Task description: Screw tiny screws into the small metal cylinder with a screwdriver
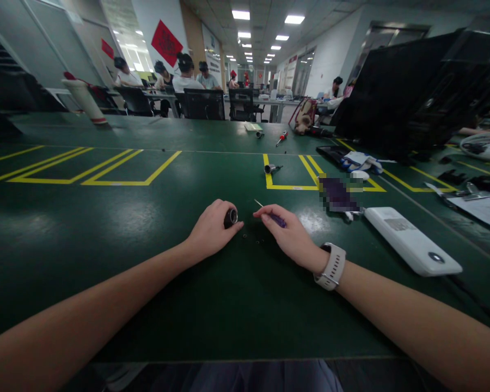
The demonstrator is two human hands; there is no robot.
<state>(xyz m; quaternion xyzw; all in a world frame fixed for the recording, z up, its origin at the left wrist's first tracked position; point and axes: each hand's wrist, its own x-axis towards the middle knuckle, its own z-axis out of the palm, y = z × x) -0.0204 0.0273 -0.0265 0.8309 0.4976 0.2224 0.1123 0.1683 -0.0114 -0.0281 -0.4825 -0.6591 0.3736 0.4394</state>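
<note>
My left hand [210, 231] is closed around a short black cylindrical part [230, 218] with a metal-rimmed opening turned to the right. Between the fingers of my right hand [288, 235] is a small screwdriver with a purple handle [278, 220]; its thin shaft points up and left, apart from the black part. Small rings [245, 236] lie on the green table [179, 321] between the two hands. Farther off, a metal cylindrical part [271, 169] with a thin stem rests by the yellow tape.
A white power bank [412, 239] with a cable lies right of my right wrist. Beyond it are a pixelated dark phone-like object [338, 195], a clipboard [482, 204] and a large black monitor [408, 92]. A red screwdriver [281, 138] lies toward the far edge. People sit in the background.
</note>
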